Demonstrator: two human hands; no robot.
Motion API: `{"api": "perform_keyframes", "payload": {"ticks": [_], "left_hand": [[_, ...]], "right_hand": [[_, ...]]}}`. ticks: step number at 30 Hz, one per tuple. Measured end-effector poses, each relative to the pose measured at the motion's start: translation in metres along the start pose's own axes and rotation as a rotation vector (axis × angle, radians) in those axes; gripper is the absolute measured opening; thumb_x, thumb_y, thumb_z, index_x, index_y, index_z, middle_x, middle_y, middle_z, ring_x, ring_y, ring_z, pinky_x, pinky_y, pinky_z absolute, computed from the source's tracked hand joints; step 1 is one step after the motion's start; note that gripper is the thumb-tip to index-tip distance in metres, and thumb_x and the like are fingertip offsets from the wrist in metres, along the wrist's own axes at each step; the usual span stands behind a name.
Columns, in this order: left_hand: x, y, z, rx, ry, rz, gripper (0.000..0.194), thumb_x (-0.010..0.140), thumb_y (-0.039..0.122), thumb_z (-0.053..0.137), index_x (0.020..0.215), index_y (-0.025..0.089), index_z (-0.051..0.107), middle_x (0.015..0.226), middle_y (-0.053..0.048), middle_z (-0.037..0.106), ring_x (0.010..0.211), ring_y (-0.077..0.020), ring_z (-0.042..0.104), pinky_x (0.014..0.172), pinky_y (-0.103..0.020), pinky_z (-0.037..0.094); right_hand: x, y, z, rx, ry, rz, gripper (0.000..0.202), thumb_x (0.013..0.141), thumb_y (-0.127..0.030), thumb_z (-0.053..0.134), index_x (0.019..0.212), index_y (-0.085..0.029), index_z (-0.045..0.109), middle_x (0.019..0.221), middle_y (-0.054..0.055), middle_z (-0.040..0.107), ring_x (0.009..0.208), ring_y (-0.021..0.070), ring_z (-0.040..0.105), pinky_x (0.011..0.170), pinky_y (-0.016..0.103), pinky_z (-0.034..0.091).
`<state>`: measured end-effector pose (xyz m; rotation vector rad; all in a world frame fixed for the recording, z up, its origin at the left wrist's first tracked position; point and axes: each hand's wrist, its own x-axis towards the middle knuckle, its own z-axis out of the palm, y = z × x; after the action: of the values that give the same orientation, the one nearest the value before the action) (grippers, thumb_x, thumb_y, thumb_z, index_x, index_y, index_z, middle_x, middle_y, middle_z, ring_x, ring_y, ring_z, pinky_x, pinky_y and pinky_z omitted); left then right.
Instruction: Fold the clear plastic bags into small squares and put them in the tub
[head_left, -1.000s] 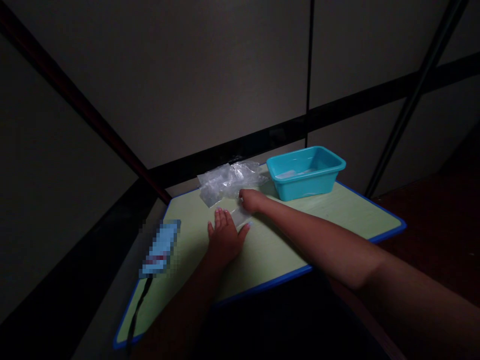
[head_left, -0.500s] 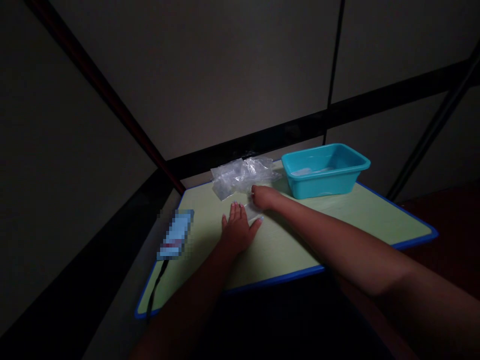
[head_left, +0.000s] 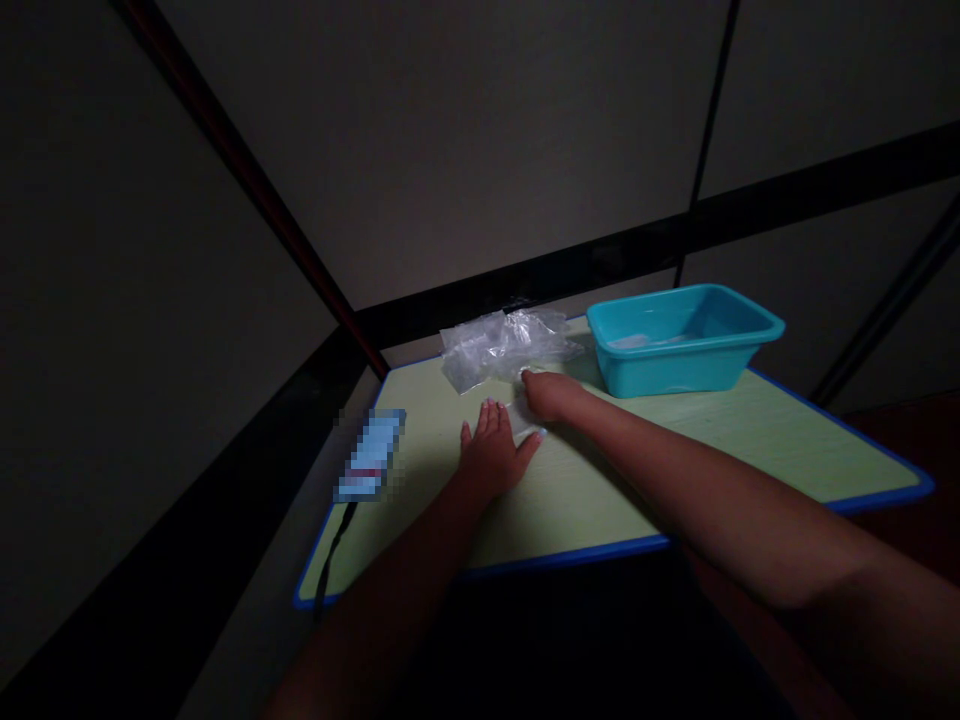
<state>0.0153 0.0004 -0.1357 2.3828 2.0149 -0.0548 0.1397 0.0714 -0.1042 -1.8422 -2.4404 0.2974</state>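
Note:
A small clear plastic bag [head_left: 520,414] lies flat on the table between my hands. My left hand [head_left: 491,455] rests palm down with its fingers spread, its fingertips at the bag's near left edge. My right hand [head_left: 553,396] is closed at the bag's right side, with its fingertips pinched on the far part of it; the fingers partly hide the grip. Beyond both hands is a loose pile of crinkled clear plastic bags [head_left: 506,346].
A turquoise plastic basin [head_left: 675,370] stands at the back right with some whitish, see-through material inside. On the left lies a blurred-out blue item [head_left: 371,455] with a black strap [head_left: 334,550]. The pale green table [head_left: 585,500] has a blue rim; walls rise behind it.
The camera has turned a little, so everything sits farther right in the picture. Against the table, both hands and the small bag hold nearly the same place.

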Motion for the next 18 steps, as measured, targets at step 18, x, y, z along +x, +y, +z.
{"api": "perform_keyframes", "payload": {"ticks": [18], "left_hand": [[0.0002, 0.0011, -0.0007, 0.008, 0.048, -0.019, 0.082, 0.087, 0.062, 0.013, 0.143, 0.003, 0.019, 0.15, -0.016, 0.012, 0.139, -0.026, 0.006, 0.109, -0.052, 0.015]], "right_hand": [[-0.0035, -0.001, -0.0028, -0.01, -0.023, -0.013, 0.051, 0.08, -0.018, 0.052, 0.13, -0.01, 0.044, 0.123, 0.022, 0.055, 0.107, 0.0314, 0.057, 0.08, 0.037, 0.047]]}}
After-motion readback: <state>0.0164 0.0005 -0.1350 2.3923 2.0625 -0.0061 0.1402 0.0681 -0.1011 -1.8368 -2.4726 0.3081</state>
